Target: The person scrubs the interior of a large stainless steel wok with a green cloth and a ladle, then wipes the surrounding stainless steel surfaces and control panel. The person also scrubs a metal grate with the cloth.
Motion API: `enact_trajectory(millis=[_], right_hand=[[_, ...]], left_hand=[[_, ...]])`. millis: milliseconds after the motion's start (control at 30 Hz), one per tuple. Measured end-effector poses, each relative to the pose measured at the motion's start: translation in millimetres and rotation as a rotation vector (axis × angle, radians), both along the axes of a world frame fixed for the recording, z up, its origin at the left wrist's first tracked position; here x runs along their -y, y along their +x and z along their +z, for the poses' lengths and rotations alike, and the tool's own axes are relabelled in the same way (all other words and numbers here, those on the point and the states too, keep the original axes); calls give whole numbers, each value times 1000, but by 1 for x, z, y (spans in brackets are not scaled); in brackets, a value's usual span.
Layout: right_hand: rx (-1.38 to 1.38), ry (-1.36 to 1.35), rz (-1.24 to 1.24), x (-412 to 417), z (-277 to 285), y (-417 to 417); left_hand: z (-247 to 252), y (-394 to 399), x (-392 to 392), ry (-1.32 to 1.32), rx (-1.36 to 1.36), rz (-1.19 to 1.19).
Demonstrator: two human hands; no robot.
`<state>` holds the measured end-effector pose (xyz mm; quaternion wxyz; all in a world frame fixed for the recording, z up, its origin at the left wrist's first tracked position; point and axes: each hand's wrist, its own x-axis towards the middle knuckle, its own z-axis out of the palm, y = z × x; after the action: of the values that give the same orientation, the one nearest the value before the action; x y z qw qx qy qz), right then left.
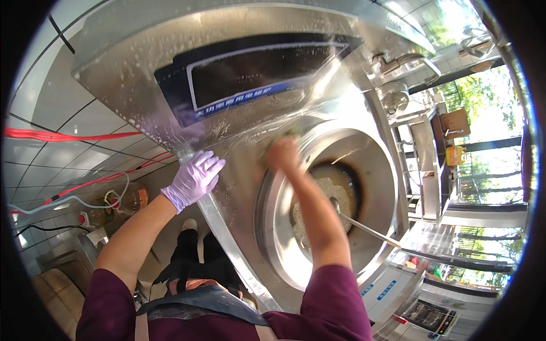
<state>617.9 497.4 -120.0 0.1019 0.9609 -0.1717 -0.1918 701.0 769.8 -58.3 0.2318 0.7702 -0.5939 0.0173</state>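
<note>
My left hand (194,178), in a thin purple glove, rests with its fingers on the front edge of a stainless-steel stove top (230,209). My bare right hand (282,154) is blurred and curled around a greenish scouring pad (293,133), against the wet steel beside the wok rim. Below that forearm lies a large steel wok (379,170) with a dark scorched ring. Foamy liquid (330,187) stands in its bottom, and a long-handled ladle (369,230) leans across its side. Suds and drops cover the sloping steel panel (140,93) around a dark display panel (256,72).
Red cables (72,135) and a pale blue hose (64,204) run along the tiled wall at left. Plastic bottles (128,200) stand low beneath them. A faucet (409,64) and a steel bowl (394,100) are beyond the wok, near shelving and windows.
</note>
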Motion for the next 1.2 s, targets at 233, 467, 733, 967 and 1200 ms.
enact_trajectory(millis=[233,467,733,967,1200], right_hand=[[-164,198,364,-42,24,-42],[-78,-98,-401,245,13,32],[83,-239,15,-19,-4,22],[308,-83,279,-175,-5,-149],[289,244,203,-225,16,-321]], left_hand=[[-33,-6,3,236,-69,160],[-35,-5,9,345,-19,113],[-33,-4,-1,389,4,147],[-51,-3,1,198,27,103],[-61,-7,-2,194,86,86]])
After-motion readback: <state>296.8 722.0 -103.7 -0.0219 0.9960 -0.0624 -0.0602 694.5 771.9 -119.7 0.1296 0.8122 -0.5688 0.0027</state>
